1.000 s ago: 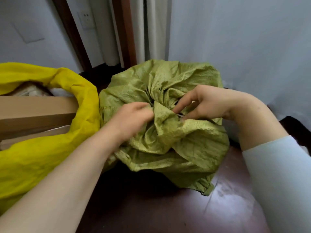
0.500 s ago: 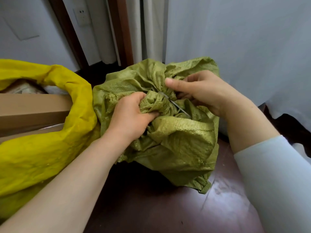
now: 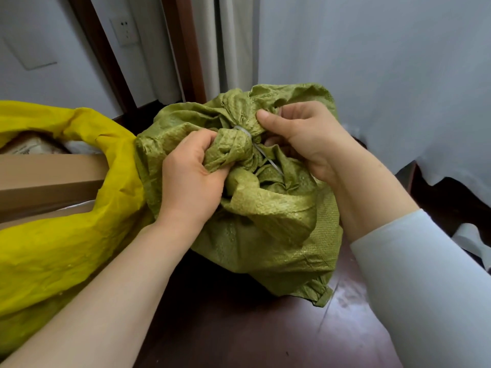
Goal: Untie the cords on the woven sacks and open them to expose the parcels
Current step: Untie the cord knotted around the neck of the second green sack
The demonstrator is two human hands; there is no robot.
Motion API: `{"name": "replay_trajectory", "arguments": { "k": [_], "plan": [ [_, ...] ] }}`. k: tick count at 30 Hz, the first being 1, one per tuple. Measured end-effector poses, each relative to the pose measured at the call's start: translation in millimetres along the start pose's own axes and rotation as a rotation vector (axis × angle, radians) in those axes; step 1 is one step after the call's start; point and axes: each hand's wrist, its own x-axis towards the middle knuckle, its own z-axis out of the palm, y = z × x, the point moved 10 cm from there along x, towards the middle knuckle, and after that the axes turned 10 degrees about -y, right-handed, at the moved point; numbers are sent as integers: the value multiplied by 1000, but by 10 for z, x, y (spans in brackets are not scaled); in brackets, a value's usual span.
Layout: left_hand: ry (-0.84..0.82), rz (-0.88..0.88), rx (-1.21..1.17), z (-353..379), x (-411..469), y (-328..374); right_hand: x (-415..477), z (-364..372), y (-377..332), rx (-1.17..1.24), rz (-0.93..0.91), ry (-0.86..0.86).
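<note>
An olive-green woven sack [image 3: 268, 229] stands on the dark wooden floor, its neck bunched and bound by a thin pale cord [image 3: 243, 130] whose loose end trails down to the right. My left hand [image 3: 190, 176] grips the gathered neck fabric just below the cord. My right hand [image 3: 297, 139] pinches the bunched fabric above the cord with thumb and curled fingers. The sack's contents are hidden.
A yellow woven sack [image 3: 61, 251] lies open at the left, showing a brown cardboard box [image 3: 45, 176] and a wrapped parcel [image 3: 29, 146]. White curtains [image 3: 385, 75] hang behind and to the right. A dark door frame [image 3: 186, 49] stands behind the green sack.
Both hands have shifted up onto the sack's tied neck. The left hand now clutches the bunch below the cord, the right hand moved above it, and the cord has come into view.
</note>
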Motion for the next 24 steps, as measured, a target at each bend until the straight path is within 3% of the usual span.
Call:
{"name": "replay_trajectory", "arguments": {
  "k": [3, 5, 7, 9, 11, 13, 17, 19, 21, 23, 24],
  "plan": [
    [50, -21, -22, -73, 36, -45, -58, 90, -10, 74, 6, -204],
    [83, -43, 6, -123, 44, -35, -84, 95, 40, -119, 60, -268],
    [106, -123, 54, -155, 65, -142, -59, 34, 104, -286, 107, -207],
    [-3, -275, 0, -70, 125, -382, -21, 30, 179, -168, 115, -147],
    [-283, -478, -218, 210, 110, -581, 10, 120, 302, 75, 133, -160],
    [-519, -592, -225, 389, -12, -611, 5, 282, 405, 287, 155, -227],
    [-546, -589, -85, 319, -85, -626, -45, 605, 433, 516, 164, -417],
    [-440, -543, -55, 196, -45, -628, -52, 548, 354, 293, 161, -396],
    [-349, -476, 89, 37, 49, -559, -12, 262, 88, -144, 69, -207],
    [-312, -381, 274, -90, 165, -404, -77, 2, -470, -360, -216, 49],
    [-321, -325, 331, -118, 212, -314, -146, 14, -722, -412, -383, 74]
  ]
}}
